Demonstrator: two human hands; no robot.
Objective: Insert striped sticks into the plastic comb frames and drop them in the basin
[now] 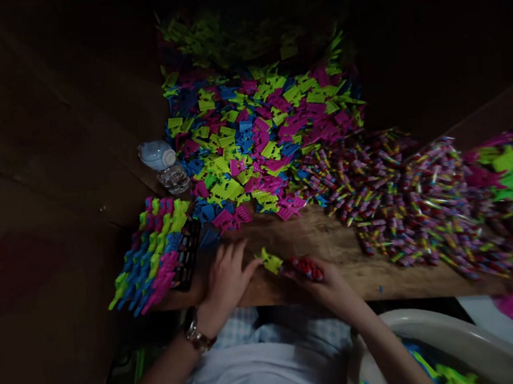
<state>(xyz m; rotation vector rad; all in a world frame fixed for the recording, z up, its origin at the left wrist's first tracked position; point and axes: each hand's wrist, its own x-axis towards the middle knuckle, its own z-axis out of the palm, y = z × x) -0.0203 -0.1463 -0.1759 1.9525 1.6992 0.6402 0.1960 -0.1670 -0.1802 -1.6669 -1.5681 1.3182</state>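
Observation:
On the near part of the wooden bench, my left hand (226, 279) has its fingers spread, its thumb tip at the edge of a small yellow-green plastic piece (271, 262). I cannot tell whether the thumb presses on it. My right hand (332, 285) is closed around a cluster of small shiny red pieces (307, 268), its fingertips close to the yellow-green piece's right side. Left of my hands, a black rack (189, 257) bears slanted rows of pink, blue and yellow-green plastic pieces (154, 250).
A large heap of coloured plastic pieces (252, 136) covers the back. Many small wrapped sticks (399, 198) spread over the right side. A clear bottle (158, 156) lies at the left. A pale tub (444, 319) holding coloured pieces stands below the bench at right.

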